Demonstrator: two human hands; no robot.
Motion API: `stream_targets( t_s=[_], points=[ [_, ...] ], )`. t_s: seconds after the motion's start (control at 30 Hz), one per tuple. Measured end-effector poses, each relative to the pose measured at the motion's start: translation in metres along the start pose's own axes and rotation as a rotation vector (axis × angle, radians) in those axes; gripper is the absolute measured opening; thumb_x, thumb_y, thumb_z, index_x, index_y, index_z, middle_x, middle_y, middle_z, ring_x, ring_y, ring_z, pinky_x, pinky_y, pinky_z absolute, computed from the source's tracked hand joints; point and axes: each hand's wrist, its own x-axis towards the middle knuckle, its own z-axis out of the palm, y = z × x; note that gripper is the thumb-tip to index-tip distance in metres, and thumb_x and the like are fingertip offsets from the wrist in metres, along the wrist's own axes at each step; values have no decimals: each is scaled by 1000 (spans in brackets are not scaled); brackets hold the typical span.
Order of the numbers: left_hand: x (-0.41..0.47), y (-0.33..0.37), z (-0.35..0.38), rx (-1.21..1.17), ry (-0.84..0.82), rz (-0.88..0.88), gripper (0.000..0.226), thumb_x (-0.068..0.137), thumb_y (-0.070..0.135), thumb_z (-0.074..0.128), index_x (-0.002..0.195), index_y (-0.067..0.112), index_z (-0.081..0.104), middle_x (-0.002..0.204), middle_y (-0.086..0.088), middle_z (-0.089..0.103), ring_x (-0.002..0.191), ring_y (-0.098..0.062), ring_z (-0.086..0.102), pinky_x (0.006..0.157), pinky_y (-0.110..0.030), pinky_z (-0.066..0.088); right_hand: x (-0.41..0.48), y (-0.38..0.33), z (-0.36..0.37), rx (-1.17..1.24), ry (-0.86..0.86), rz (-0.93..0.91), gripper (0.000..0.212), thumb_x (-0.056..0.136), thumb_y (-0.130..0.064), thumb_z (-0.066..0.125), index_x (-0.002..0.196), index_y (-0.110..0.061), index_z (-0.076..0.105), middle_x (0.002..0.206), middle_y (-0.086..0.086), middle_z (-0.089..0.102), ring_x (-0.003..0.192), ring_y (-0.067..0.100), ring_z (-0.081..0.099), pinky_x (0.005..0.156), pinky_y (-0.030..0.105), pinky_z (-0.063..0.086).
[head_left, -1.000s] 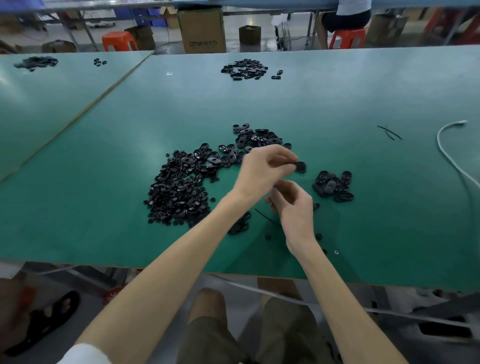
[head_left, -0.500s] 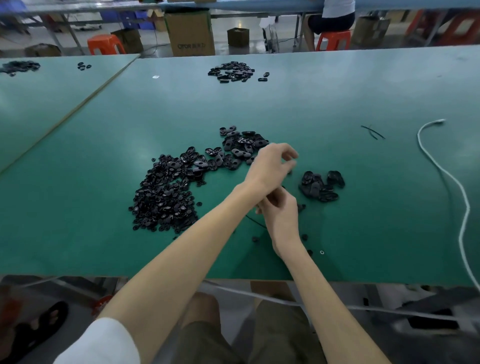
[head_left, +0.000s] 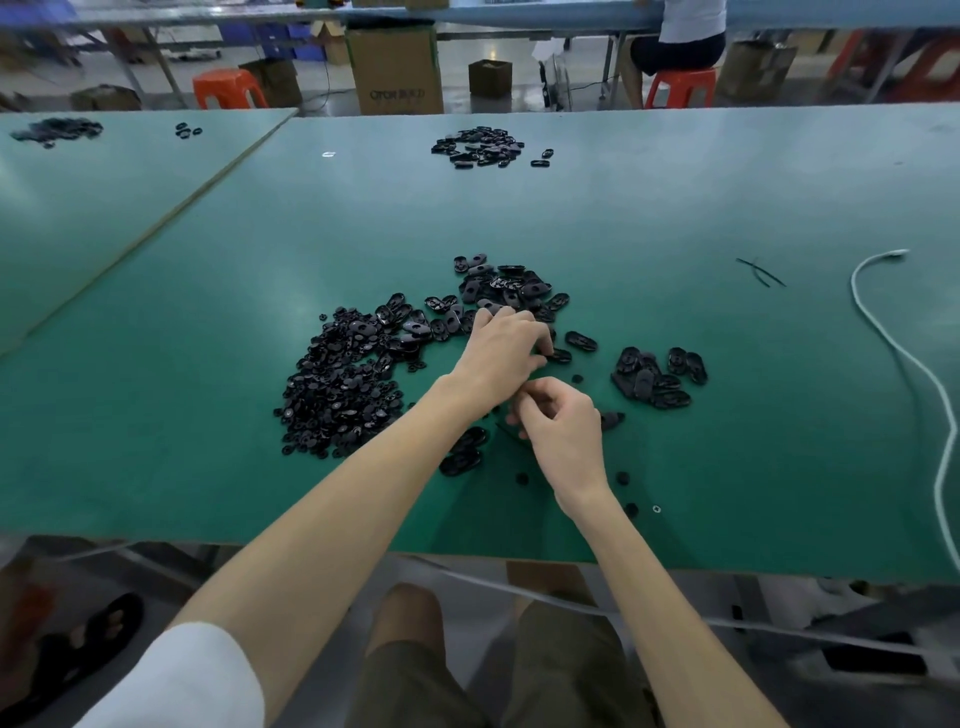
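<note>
Fingers of the left hand (head_left: 506, 345) have dropped from mid-air to the green tabletop (head_left: 208, 322) and now curl onto a black oval plastic shell (head_left: 560, 356) lying at their tips, thumb and forefinger apparently pinching its near edge. Half a second ago that hand was raised with nothing visible in it, so I read this as a fresh pick: one piece is done with and the next cycle is starting. Beyond the fingertips sprawls the loose heap of black oval shells (head_left: 511, 291); to their left spreads the larger heap of small black round parts (head_left: 337, 395); to their right, apart, sits a small cluster of stacked shells (head_left: 654, 376). The right hand (head_left: 563, 434) hovers just nearer than the left fingers, its own fingers curled inward, but whether they hold a part I cannot tell; a dark piece (head_left: 612, 419) shows beside its knuckles
</note>
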Motion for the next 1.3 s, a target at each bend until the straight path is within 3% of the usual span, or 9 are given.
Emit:
stream_targets(
  t_s=[0.3, 0.47, 0.53, 0.63, 0.77, 0.87, 1.0, 1.23, 1.3],
  points=[
    [-12, -5, -2, -99, 0, 19, 9, 102, 23, 61, 101, 16, 66, 102, 6, 61, 109, -19, 48, 92, -34, 23, -2, 0, -1, -19, -40, -17, 17, 95, -11, 64, 85, -20, 75, 68, -4, 74, 66, 17, 69, 70, 42, 58],
    [-24, -17, -9, -355, 57, -100, 5, 103, 12, 58, 100, 14, 61, 95, 2, 69, 95, -19, 61, 94, -31, 38, -1, -2, -4, 178, 67, -17, 16, 102, -8, 60, 104, -18, 72, 81, 0, 75, 69, 10, 71, 63, 24, 54],
    [-33, -21, -17, -579, 77, -130, 12, 100, 7, 62, 94, 17, 61, 88, 3, 69, 79, -8, 64, 80, -20, 47, 0, -3, -6, 282, 130, 6, 14, 103, -11, 61, 115, -18, 64, 97, 2, 71, 72, 9, 71, 65, 21, 55],
    [-46, -25, -25, -643, 15, -75, 17, 98, 5, 66, 90, 19, 63, 80, 0, 71, 65, -3, 65, 67, -12, 47, 2, -2, -5, 287, 119, 19, 18, 103, -17, 65, 120, -21, 60, 106, 0, 69, 75, 9, 70, 66, 20, 54],
    [-57, -29, -23, -658, -16, -69, 7, 95, 11, 72, 92, 17, 68, 83, 3, 74, 69, -10, 70, 74, -21, 55, 3, 1, -2, 237, 59, 6, 11, 101, -8, 66, 106, -17, 69, 97, 2, 77, 81, 16, 72, 66, 25, 55],
    [-62, -37, -19, -546, 34, -114, 6, 94, 24, 74, 93, 21, 69, 90, 7, 71, 79, -11, 65, 75, -21, 49, 3, 2, -3, 260, 82, 6, 10, 100, -7, 66, 105, -14, 71, 88, 2, 78, 75, 14, 74, 65, 23, 55],
    [-68, -43, -16, -385, -104, -98, 14, 88, 29, 81, 91, 30, 67, 95, 5, 57, 81, -9, 55, 76, -23, 44, 3, 2, -3, 257, 105, 4, 12, 101, -7, 63, 106, -14, 71, 87, 2, 78, 74, 12, 74, 66, 21, 55],
    [-64, -34, -15, -283, -136, -111, 10, 99, 20, 67, 94, 20, 58, 102, 0, 51, 96, -17, 50, 86, -28, 41, 2, 0, -4, 283, 120, 3, 12, 102, -5, 61, 106, -13, 70, 92, 6, 77, 73, 10, 73, 65, 21, 55],
    [-66, -33, -12, -354, -104, -173, 9, 103, 16, 60, 95, 17, 54, 99, 1, 53, 94, -19, 51, 80, -27, 42, 2, -1, -4, 299, 130, 6, 13, 102, -4, 60, 108, -13, 67, 95, 8, 75, 73, 9, 72, 65, 20, 55]
  ],
)
